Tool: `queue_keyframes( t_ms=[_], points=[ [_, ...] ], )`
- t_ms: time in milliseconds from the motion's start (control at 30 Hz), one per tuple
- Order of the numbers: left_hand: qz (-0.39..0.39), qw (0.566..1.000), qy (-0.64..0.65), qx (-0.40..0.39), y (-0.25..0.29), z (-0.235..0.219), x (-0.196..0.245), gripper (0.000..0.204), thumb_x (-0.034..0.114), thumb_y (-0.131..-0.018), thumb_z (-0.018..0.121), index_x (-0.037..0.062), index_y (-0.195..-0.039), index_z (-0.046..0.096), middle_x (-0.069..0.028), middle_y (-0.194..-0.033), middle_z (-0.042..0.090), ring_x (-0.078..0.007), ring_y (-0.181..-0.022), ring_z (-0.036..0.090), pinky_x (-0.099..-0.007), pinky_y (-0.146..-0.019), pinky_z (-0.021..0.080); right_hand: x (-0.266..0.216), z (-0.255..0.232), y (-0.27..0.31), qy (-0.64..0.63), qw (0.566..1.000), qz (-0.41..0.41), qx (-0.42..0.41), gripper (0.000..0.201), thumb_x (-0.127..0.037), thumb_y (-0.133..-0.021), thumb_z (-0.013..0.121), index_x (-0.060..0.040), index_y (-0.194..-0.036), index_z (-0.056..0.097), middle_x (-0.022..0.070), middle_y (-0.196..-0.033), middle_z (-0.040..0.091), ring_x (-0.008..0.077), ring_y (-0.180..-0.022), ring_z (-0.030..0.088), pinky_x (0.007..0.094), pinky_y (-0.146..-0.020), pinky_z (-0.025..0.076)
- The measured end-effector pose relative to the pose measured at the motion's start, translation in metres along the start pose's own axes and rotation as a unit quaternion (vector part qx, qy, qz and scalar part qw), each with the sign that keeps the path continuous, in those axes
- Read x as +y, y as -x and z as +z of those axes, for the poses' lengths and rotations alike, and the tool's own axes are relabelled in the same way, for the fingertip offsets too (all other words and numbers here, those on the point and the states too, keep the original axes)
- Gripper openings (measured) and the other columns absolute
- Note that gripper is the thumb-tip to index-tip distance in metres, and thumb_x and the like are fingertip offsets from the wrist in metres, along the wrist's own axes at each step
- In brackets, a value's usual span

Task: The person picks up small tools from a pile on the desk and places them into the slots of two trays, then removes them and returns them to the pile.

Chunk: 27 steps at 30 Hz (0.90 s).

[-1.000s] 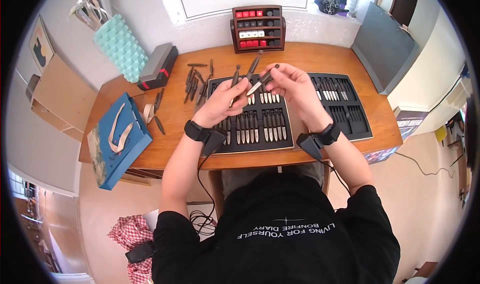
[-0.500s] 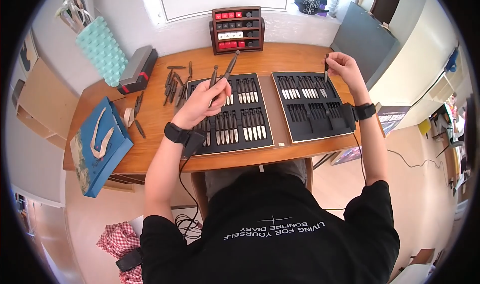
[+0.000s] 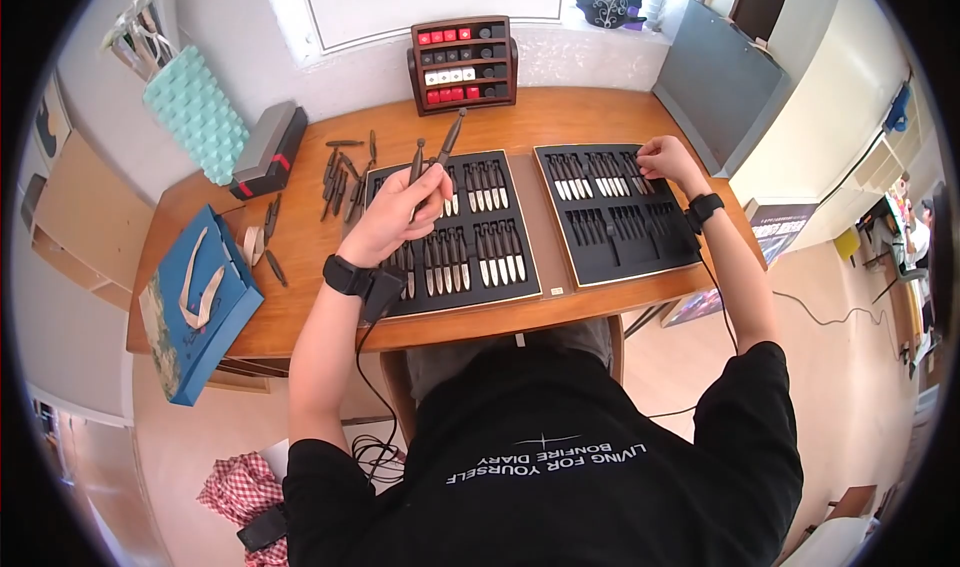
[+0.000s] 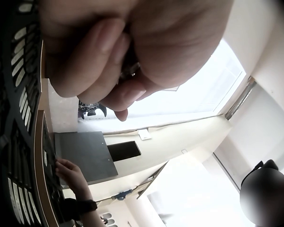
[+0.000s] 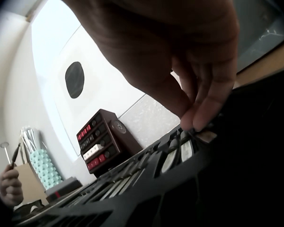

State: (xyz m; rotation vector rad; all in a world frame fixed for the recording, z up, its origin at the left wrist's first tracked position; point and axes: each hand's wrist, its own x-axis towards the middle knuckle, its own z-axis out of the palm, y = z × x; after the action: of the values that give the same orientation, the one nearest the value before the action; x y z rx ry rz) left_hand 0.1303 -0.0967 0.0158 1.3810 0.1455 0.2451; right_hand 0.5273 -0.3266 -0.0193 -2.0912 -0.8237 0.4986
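Note:
My left hand (image 3: 402, 207) grips a few dark sticks (image 3: 453, 137) with rounded ends, held up over the near half of the left black tray (image 3: 470, 212). In the left wrist view its curled fingers (image 4: 92, 61) hide most of them. My right hand (image 3: 668, 163) is at the far right corner of the right black tray (image 3: 625, 259). There its thumb and fingertips pinch a dark stick with a pale blade-like tip (image 5: 207, 137), low over the slots. Similar sticks (image 3: 570, 179) lie in rows beside it, pale tips toward me.
Loose dark sticks (image 3: 332, 182) lie left of the trays. A blue paper bag (image 3: 225, 297) and a grey box with red ribbon (image 3: 270, 152) stand farther left. Behind are a small wooden rack (image 3: 463, 64) of red, black and white cubes and a grey panel (image 3: 720, 87).
My right hand has moved from beside my left hand, over to the right tray with one stick, and down to its far corner. My left hand keeps its sticks.

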Motion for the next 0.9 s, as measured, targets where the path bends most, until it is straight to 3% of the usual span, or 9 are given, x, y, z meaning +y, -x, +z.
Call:
queue_keyframes(
  t_ms=[100,200,267,400,467,700,900],
  points=[
    [-0.003,1.000,0.001,-0.003,0.000,-0.001,0.001,0.034,0.030,-0.103,0.040,0.0056,-0.084,0.053,0.0076,-0.054,0.035,-0.0007,-0.042,0.024,-0.0178,-0.037,0.021,-0.010,0.002,0.014,0.030,0.999,-0.017,0.015,0.016,-0.009,-0.086,0.062,0.0048,-0.094,0.064,0.0053,-0.078,0.065,0.0105,-0.069,0.064,0.0222,-0.063,0.055],
    [-0.003,1.000,0.000,-0.002,0.001,0.001,0.001,0.034,0.030,-0.103,0.041,0.0057,-0.084,0.054,0.0077,-0.054,0.035,-0.0008,-0.042,0.024,-0.0179,-0.037,0.021,-0.018,0.003,0.031,0.134,0.987,-0.053,0.065,0.017,-0.007,-0.083,0.062,0.0048,-0.094,0.067,0.0086,-0.078,0.067,0.0152,-0.070,0.066,0.0278,-0.065,0.054],
    [-0.001,1.000,-0.006,-0.006,0.001,0.002,0.002,0.034,0.030,-0.103,0.041,0.0058,-0.084,0.054,0.0077,-0.054,0.035,-0.0009,-0.043,0.024,-0.0181,-0.037,0.020,-0.017,0.005,0.039,0.255,0.947,-0.162,0.114,0.018,-0.007,-0.079,0.061,-0.0002,-0.093,0.071,0.0172,-0.086,0.070,0.0270,-0.075,0.068,0.0352,-0.073,0.053],
    [-0.002,1.000,-0.017,-0.015,0.000,0.001,0.001,0.033,0.029,-0.104,0.038,0.0058,-0.086,0.053,0.0079,-0.054,0.033,-0.0005,-0.042,0.025,-0.0171,-0.037,0.022,-0.014,0.008,0.041,0.290,0.940,-0.157,0.083,0.020,-0.008,-0.078,0.060,-0.0036,-0.092,0.072,0.0172,-0.088,0.069,0.0332,-0.081,0.066,0.0379,-0.075,0.052],
    [-0.007,1.000,-0.015,-0.015,0.000,0.000,0.000,0.034,0.029,-0.104,0.038,0.0055,-0.086,0.053,0.0080,-0.054,0.033,-0.0006,-0.042,0.025,-0.0171,-0.037,0.022,-0.010,0.009,0.039,0.367,0.889,-0.262,0.084,0.018,-0.008,-0.077,0.059,-0.0035,-0.089,0.072,0.0184,-0.085,0.067,0.0349,-0.080,0.065,0.0395,-0.072,0.051],
    [-0.004,1.000,-0.011,-0.019,0.000,0.002,0.000,0.034,0.029,-0.104,0.038,0.0053,-0.086,0.054,0.0078,-0.054,0.034,-0.0007,-0.042,0.026,-0.0171,-0.037,0.022,-0.021,0.013,0.041,0.400,0.894,-0.195,0.049,0.015,-0.009,-0.074,0.060,-0.0035,-0.082,0.071,0.0209,-0.078,0.064,0.0366,-0.078,0.063,0.0424,-0.069,0.050],
    [0.000,0.999,0.003,-0.052,0.001,-0.002,-0.001,0.034,0.030,-0.104,0.038,0.0046,-0.087,0.054,0.0069,-0.055,0.034,-0.0015,-0.043,0.024,-0.0172,-0.037,0.022,-0.034,0.010,0.044,0.357,0.925,-0.123,0.027,0.026,-0.010,-0.073,0.058,-0.0063,-0.094,0.073,0.0194,-0.091,0.067,0.0333,-0.088,0.066,0.0386,-0.077,0.052]
  ],
)
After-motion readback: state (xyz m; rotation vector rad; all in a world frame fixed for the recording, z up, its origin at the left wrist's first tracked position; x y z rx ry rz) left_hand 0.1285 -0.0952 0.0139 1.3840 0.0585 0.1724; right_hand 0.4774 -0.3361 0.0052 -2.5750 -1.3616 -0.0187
